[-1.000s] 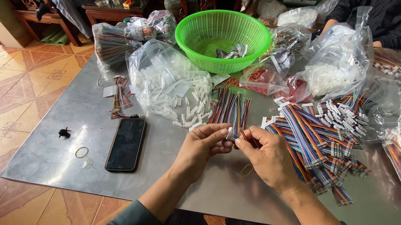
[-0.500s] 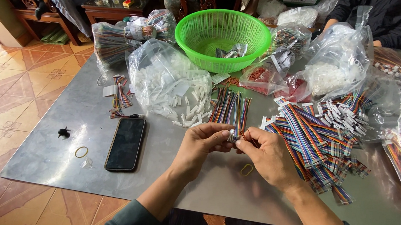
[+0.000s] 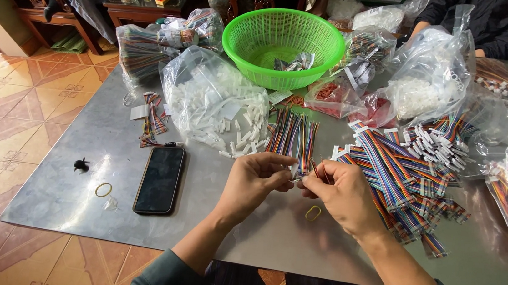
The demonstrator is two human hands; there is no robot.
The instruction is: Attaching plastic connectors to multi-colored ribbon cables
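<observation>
Both hands meet over the middle of the grey table, fingertips pinched together on the near end of a small bundle of striped ribbon cable. The left hand closes thumb and forefinger on what looks like a tiny white connector at the cable's tip; the right hand pinches the same spot from 3 o'clock, probably so the small part stays steady between two grips. What exactly sits between the fingertips is too small to tell. The cable fans away toward 12 o'clock, lying flat on the table so its loose wires keep out of the way.

Supplies ring the hands within reach. At 11 o'clock, a clear bag of white connectors spills open toward them. At 12 o'clock, further off, stands a green basket. At 3 o'clock, a heap of finished-looking striped cables lies close beside the right hand. A yellow rubber band rests just below that hand. At 9 o'clock, apart from the work, a dark phone lies face up, with another rubber band beyond it
</observation>
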